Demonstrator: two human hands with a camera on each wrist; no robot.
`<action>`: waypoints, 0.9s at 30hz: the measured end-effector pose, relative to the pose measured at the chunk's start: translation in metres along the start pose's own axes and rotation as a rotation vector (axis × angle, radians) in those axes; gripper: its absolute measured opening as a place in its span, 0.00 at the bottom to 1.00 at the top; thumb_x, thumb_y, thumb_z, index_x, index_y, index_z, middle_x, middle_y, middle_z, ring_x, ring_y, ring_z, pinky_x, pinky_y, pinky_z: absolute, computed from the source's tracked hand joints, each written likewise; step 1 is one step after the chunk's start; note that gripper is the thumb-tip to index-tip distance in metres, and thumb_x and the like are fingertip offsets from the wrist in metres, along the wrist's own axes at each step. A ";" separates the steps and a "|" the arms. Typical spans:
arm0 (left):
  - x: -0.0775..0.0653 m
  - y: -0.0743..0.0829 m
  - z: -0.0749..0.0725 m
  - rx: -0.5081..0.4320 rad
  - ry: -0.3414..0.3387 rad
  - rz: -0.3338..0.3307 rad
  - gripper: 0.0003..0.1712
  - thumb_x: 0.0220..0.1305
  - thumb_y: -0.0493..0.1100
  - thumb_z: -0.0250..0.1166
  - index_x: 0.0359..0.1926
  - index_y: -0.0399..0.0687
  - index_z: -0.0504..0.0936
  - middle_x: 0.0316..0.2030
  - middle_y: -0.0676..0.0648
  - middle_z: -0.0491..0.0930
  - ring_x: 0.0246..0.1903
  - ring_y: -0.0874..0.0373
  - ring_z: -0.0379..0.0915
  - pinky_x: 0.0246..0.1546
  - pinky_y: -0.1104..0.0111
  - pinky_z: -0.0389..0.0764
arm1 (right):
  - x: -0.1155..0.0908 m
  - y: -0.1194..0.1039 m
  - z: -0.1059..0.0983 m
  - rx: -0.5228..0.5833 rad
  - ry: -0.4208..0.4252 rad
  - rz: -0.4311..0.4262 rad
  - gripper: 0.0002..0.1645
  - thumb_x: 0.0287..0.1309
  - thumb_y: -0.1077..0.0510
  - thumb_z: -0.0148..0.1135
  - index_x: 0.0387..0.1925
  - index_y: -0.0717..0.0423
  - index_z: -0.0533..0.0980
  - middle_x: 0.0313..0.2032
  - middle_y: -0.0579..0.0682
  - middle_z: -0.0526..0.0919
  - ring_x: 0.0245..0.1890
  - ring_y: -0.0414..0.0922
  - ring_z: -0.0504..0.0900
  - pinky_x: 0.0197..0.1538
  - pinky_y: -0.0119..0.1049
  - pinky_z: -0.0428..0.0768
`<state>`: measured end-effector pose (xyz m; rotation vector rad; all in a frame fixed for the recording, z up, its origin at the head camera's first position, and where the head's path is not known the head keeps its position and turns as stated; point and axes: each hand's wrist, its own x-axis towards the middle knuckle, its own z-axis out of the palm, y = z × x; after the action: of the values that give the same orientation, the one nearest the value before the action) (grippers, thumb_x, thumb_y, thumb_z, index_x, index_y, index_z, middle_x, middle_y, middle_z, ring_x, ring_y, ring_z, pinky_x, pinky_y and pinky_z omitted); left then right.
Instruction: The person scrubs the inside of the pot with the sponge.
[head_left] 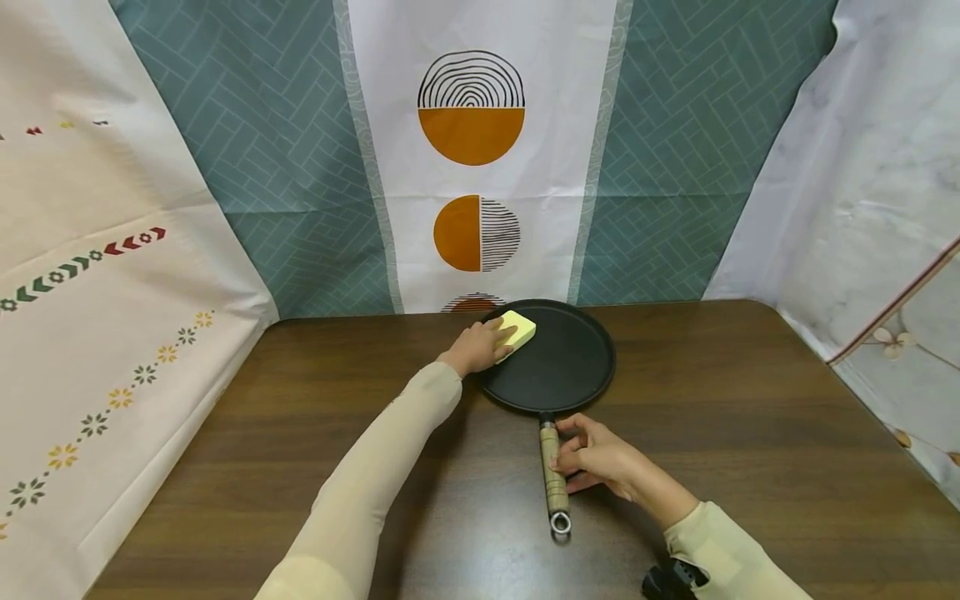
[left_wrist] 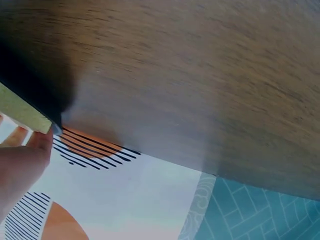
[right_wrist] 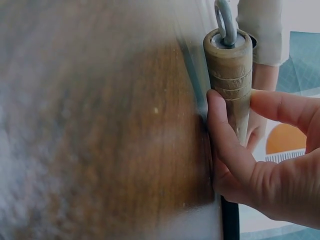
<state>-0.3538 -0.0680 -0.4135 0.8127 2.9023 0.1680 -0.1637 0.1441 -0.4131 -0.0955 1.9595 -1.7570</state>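
Observation:
A flat black pan lies on the table, its wooden handle pointing toward me and ending in a metal ring. My left hand grips a pale yellow sponge against the pan's upper left part, close to the rim. In the left wrist view, fingertips hold the side of the sponge beside the dark pan edge. My right hand pinches the handle from the right. Seen in the right wrist view, the thumb and a finger press opposite sides of the handle.
The brown wooden table runs back to a patterned curtain. Cream cloth hangs on the left and a pale marbled cloth on the right. A small black device sits at the right wrist.

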 end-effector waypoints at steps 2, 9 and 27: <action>-0.002 0.002 0.000 0.009 0.006 -0.004 0.31 0.74 0.55 0.48 0.74 0.58 0.57 0.73 0.43 0.53 0.66 0.41 0.57 0.64 0.49 0.60 | 0.000 0.000 0.000 0.001 0.000 0.000 0.38 0.52 0.68 0.62 0.62 0.70 0.56 0.37 0.58 0.72 0.33 0.47 0.78 0.36 0.46 0.83; -0.006 0.009 0.001 0.037 0.020 -0.016 0.30 0.74 0.55 0.48 0.74 0.59 0.57 0.72 0.42 0.54 0.62 0.41 0.60 0.62 0.51 0.63 | 0.000 -0.002 -0.001 -0.001 -0.006 -0.005 0.38 0.52 0.68 0.62 0.61 0.70 0.56 0.37 0.59 0.72 0.33 0.48 0.78 0.36 0.47 0.83; -0.024 0.029 0.007 0.066 0.031 0.024 0.30 0.73 0.56 0.49 0.73 0.61 0.59 0.71 0.43 0.57 0.62 0.45 0.62 0.62 0.54 0.64 | 0.002 0.000 -0.001 0.003 -0.025 -0.005 0.38 0.53 0.69 0.62 0.62 0.70 0.55 0.36 0.58 0.73 0.31 0.48 0.79 0.36 0.47 0.83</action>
<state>-0.3179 -0.0554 -0.4144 0.8628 2.9426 0.0880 -0.1659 0.1446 -0.4135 -0.1211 1.9400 -1.7536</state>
